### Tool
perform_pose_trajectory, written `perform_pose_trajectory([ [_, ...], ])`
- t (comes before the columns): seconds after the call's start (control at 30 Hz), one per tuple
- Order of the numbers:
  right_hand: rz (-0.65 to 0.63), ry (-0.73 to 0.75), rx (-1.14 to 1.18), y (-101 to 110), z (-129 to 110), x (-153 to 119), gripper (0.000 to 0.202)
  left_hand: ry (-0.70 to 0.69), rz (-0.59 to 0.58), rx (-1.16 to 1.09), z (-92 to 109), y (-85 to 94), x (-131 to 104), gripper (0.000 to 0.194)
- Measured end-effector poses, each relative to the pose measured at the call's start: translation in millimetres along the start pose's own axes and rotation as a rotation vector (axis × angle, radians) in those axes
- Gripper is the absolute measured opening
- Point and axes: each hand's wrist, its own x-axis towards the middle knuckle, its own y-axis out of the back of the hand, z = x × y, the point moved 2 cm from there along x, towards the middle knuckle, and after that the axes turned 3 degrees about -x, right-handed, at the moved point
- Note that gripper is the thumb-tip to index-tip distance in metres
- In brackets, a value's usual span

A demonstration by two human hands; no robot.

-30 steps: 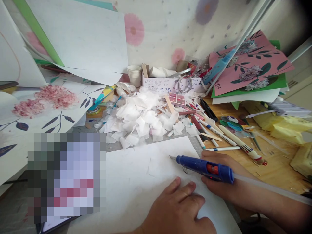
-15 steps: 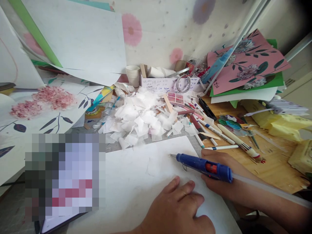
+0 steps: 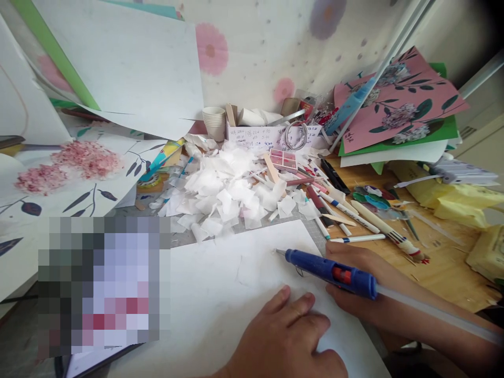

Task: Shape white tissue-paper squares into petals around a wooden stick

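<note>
A blue hot glue gun [image 3: 315,263] with a red part in its side is gripped by my right hand [image 3: 354,273]; the fingers wrapped beneath it are partly hidden. Its metal nozzle points left, at or just above a small clear spot on a white sheet of paper [image 3: 205,310]. I cannot tell whether the tip touches. A long translucent glue stick [image 3: 429,310] runs out of its back, over my right forearm. My left hand [image 3: 291,331] lies palm down on the same sheet, fingers spread, below the nozzle. Faint lines mark the paper left of the nozzle.
Torn white tissue pieces [image 3: 224,189] are heaped behind the sheet. Markers [image 3: 358,216] and sticks lie to the right. A propped device with a blurred screen [image 3: 122,283] stands at left. Flower pictures [image 3: 86,157], paper cups [image 3: 214,123] and a pink card [image 3: 401,100] surround the workspace.
</note>
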Motion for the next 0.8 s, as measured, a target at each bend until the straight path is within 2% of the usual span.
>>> perform_pose_trajectory([
  [0.1,0.031,-0.003,0.031,-1.2,1.3,-1.4,0.016,0.032,-0.008,-0.011,-0.6,-1.7,-2.8,0.022],
  [0.2,0.058,-0.034,-0.056,-3.8,4.9,-1.7,0.019,0.001,-0.018,0.010,-0.3,0.5,-1.6,0.022],
  [0.37,-0.004,-0.055,-0.030,-1.0,7.1,0.2,0.019,-0.023,-0.014,0.036,0.5,6.0,3.5,0.027],
  [0.5,-0.003,-0.028,0.043,0.8,7.0,0.5,0.013,0.005,-0.018,0.035,1.6,4.7,1.7,0.023],
  [0.7,0.001,-0.036,-0.056,-2.0,9.0,-0.3,0.020,-0.019,-0.005,0.043,0.5,5.1,3.3,0.031],
  [0.8,-0.004,-0.017,-0.038,-0.2,8.1,-0.6,0.018,-0.019,-0.015,0.040,0.0,4.8,3.6,0.027],
])
